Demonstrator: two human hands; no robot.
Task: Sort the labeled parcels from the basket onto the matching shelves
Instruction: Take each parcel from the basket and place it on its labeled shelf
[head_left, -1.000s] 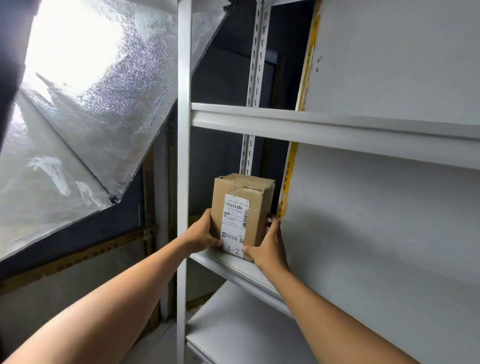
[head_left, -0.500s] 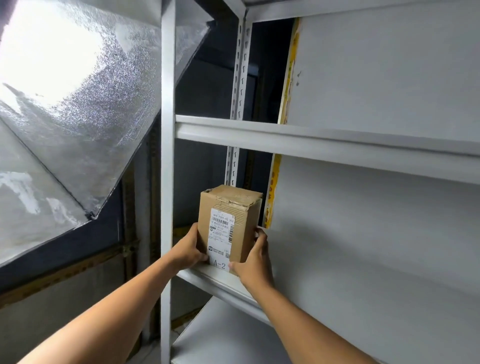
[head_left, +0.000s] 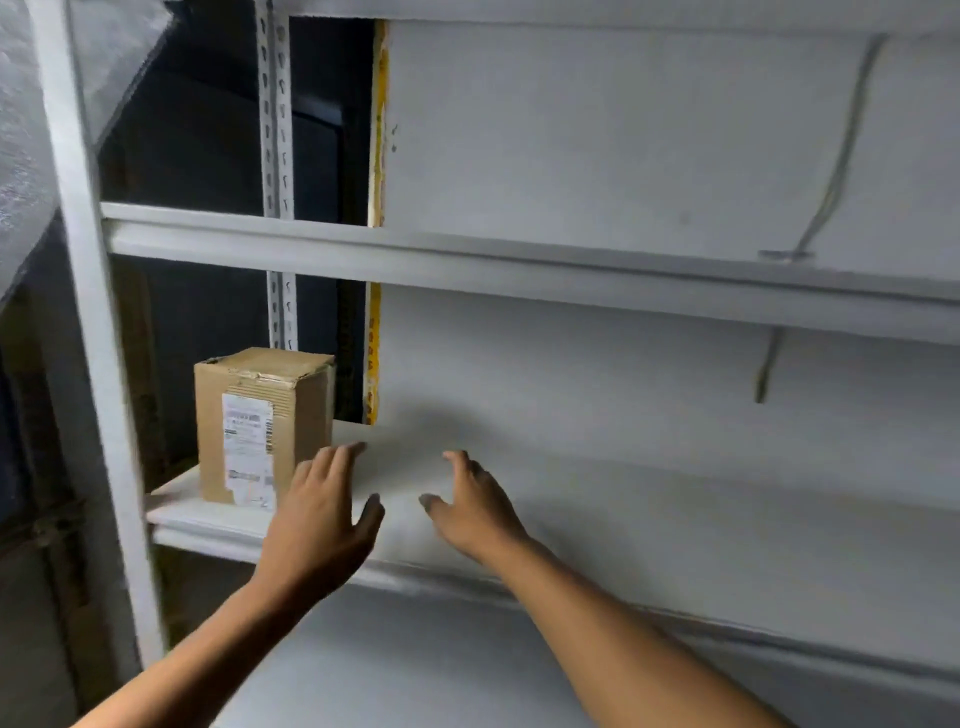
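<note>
Now: cardboard parcel (head_left: 262, 423) with white shipping label (head_left: 248, 449) stands upright at left end of white metal shelf (head_left: 597, 499), just left of left hand (head_left: 317, 519). Left hand and right hand (head_left: 475, 512) spread wide, empty, above shelf board; neither touches parcel.

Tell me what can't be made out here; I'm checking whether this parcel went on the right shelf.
- Label on the parcel, head view: print is motion-blurred, and the left hand covers its lower corner, so the code is unreadable.
- Shelf markings: none visible.
- Basket: outside the frame.
- Right hand: blurred; contact with the shelf is unclear.
</note>
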